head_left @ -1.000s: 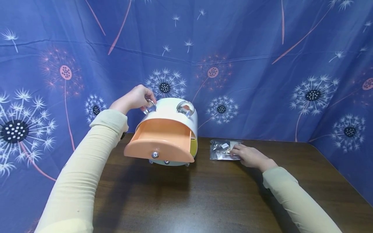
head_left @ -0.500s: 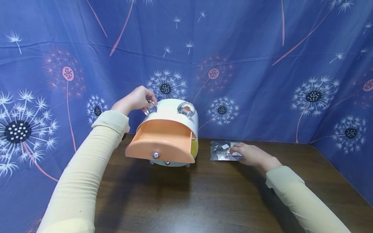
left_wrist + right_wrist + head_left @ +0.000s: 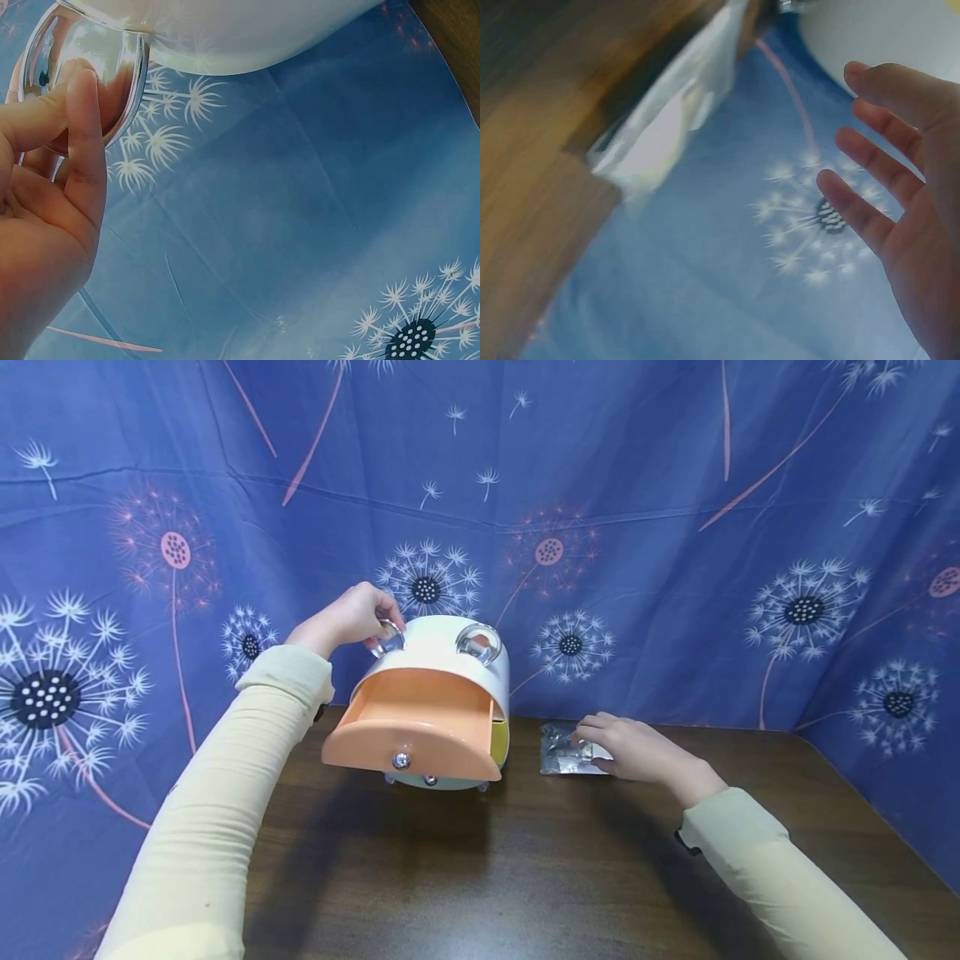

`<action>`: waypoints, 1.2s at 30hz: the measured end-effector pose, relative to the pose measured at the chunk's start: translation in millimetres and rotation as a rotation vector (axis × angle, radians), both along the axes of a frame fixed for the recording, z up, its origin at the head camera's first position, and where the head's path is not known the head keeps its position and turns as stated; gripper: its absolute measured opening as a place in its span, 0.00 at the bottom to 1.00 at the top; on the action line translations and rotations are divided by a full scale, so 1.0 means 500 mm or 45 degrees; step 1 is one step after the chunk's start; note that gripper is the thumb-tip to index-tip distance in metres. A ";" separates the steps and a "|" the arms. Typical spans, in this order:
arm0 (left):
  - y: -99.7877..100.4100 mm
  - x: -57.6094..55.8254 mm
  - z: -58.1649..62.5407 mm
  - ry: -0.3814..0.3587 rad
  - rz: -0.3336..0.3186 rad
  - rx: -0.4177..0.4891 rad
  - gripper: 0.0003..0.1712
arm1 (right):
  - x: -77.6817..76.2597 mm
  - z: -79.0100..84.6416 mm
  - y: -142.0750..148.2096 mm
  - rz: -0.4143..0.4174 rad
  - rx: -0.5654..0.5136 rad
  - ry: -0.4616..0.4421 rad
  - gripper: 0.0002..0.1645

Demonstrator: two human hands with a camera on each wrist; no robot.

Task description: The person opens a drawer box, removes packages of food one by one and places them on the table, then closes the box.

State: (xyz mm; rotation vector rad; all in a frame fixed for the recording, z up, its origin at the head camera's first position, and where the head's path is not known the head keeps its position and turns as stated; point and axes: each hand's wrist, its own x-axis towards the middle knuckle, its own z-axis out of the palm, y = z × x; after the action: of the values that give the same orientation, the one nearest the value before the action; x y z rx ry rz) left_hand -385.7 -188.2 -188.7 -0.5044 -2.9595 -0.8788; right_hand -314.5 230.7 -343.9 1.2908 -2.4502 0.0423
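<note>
Box (image 3: 433, 647), in head view, stands on the desk (image 3: 540, 868), drawer (image 3: 450, 752) jutting out; packet (image 3: 557, 758) lies to its right, near the right hand (image 3: 633, 752). Left wrist view: left hand (image 3: 52, 202) pinches the silver ear (image 3: 116, 52); letting go might tip the box forward, the drawer's overhang being the likely cause. Right wrist view: grip wide, nothing held.
</note>
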 end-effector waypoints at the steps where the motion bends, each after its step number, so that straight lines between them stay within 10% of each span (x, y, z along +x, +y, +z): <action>1: 0.000 -0.001 -0.001 -0.001 0.001 -0.003 0.10 | 0.003 0.004 -0.006 0.002 0.004 0.005 0.25; 36: -0.001 -0.002 0.002 -0.005 0.003 0.006 0.10 | 0.140 0.126 -0.175 0.347 -0.272 0.225 0.23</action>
State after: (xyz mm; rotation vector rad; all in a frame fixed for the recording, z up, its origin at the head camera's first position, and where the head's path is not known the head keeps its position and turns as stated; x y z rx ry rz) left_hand -386.6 -188.8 -187.7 -0.4998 -2.9599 -0.8871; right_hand -244.5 143.3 -280.7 1.4541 -2.0482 0.2431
